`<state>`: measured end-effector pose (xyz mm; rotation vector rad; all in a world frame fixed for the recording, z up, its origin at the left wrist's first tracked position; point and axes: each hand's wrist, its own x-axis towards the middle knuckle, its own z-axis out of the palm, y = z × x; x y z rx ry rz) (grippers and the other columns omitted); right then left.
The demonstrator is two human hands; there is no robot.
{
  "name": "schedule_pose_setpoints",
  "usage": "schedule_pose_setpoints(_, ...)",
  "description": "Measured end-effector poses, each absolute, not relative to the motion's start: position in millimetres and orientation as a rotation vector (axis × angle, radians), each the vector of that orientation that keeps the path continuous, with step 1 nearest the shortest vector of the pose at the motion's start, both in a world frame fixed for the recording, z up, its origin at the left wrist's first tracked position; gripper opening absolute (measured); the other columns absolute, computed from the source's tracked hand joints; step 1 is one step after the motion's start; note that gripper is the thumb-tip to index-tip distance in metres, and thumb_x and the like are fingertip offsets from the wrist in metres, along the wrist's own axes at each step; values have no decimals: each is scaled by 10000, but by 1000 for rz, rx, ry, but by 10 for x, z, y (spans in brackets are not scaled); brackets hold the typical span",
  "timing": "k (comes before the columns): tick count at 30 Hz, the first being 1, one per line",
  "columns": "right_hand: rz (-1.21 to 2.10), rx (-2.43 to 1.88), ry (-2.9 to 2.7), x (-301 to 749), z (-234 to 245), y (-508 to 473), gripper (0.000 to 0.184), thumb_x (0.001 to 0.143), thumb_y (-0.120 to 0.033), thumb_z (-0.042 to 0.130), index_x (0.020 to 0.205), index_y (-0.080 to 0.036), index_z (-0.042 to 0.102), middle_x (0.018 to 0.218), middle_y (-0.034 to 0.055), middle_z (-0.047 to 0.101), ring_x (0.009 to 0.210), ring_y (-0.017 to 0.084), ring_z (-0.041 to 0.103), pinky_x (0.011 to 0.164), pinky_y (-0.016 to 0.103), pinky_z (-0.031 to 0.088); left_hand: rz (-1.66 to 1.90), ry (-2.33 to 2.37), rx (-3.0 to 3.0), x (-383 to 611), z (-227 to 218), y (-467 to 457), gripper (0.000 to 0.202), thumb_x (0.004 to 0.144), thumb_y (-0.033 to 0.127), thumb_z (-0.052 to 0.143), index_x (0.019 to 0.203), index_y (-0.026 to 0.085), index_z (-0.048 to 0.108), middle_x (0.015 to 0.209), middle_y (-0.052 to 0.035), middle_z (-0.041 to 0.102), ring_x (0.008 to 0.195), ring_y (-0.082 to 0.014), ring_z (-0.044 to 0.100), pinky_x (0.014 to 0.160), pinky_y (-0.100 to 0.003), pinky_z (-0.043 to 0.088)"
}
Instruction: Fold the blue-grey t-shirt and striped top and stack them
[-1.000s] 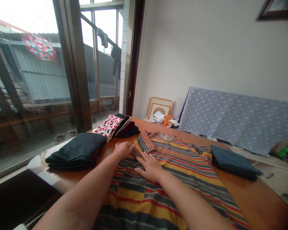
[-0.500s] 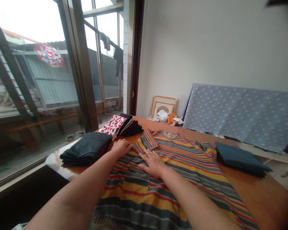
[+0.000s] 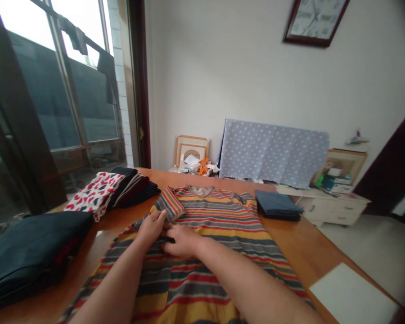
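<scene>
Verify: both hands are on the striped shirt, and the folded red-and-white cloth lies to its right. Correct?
No: the folded red-and-white cloth lies left of the striped shirt, in the head view. The left hand and right hand are on the shirt.

Light source: I read daylight through the window point(image 3: 30, 49) at left, upper panes blown white
Room level: soft, even on the wall point(image 3: 222, 90), no hard shadows
Dark loss: folded black clothes point(image 3: 30, 256) nearly featureless
Glare: faint sheen on the wooden table point(image 3: 121, 220)
Distortion: edges bowed, corners darkened
Sharpness: striped shirt point(image 3: 202, 211) crisp, no marked blur
</scene>
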<state>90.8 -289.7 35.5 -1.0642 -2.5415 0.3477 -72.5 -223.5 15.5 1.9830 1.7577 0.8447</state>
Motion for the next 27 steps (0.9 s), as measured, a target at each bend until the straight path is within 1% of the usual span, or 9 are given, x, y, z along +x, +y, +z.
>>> schedule_pose_setpoints(2,308,-1216,-2403,1106,417,-2788,315,943,-323,504,1171,-288,719,1212,-4,720,1089,174,644,922,254,464,817,1753,2029,-752,99,-2246,514,956,590,353,982,233,722,996,-64,729,982,-257,662,786,-325,467)
schedule_pose_setpoints(5,118,-1667,-2075,1648,576,-2542,283,961,-352,481,1002,-301,756,1002,-30,765,937,147,668,800,216,460,711,1804,2070,-732,99,-2263,520,944,627,350,1075,286,720,1120,-56,711,1078,-285,641,824,-350,462)
schedule_pose_setpoints(6,69,-1787,-1991,1884,639,-2447,305,966,-346,461,970,-275,757,976,-7,764,913,159,667,783,228,458,678,1820,2084,-715,112,-2270,522,941,635,348,1082,297,720,1140,-56,704,1094,-294,634,836,-362,460)
schedule_pose_setpoints(10,-99,-2144,-1690,2892,859,-2114,369,971,-281,389,1113,-196,718,1090,125,734,1000,244,657,844,327,464,617,1852,2137,-658,154,-2288,518,929,646,355,1064,308,723,1153,-67,684,1102,-318,616,876,-414,452)
schedule_pose_setpoints(13,-203,-2360,-1500,3463,918,-1967,407,932,-293,478,1235,-95,665,1207,252,666,1129,339,617,915,419,459,586,1875,2153,-642,162,-2289,511,926,646,355,1043,312,723,1143,-67,678,1095,-323,609,879,-437,449)
schedule_pose_setpoints(15,-249,-2447,-1451,3693,893,-1898,465,896,-327,560,1262,-54,647,1292,289,608,1242,381,545,986,455,429,572,1878,2163,-639,161,-2288,496,923,638,363,1038,314,721,1140,-64,676,1103,-320,603,876,-434,447)
schedule_pose_setpoints(19,-253,-2531,-1495,3891,748,-1797,487,842,-366,664,1221,-60,679,1354,268,577,1337,381,464,1065,451,380,578,1880,2185,-642,148,-2289,464,910,624,401,1065,321,716,1153,-58,669,1109,-317,597,880,-420,445)
schedule_pose_setpoints(23,-175,-2560,-1566,3976,655,-1785,315,834,-341,681,1061,-131,741,1194,207,685,1214,334,581,990,402,438,572,1876,2207,-653,125,-2290,461,910,622,404,1068,320,715,1141,-61,668,1098,-312,597,869,-411,444)
schedule_pose_setpoints(27,-213,-2567,-1487,4060,741,-1857,361,929,-358,550,1232,-188,646,1207,174,681,1100,287,645,884,376,470,577,1875,2219,-661,98,-2277,464,901,644,414,1078,332,708,1141,-52,663,1077,-306,597,866,-413,444)
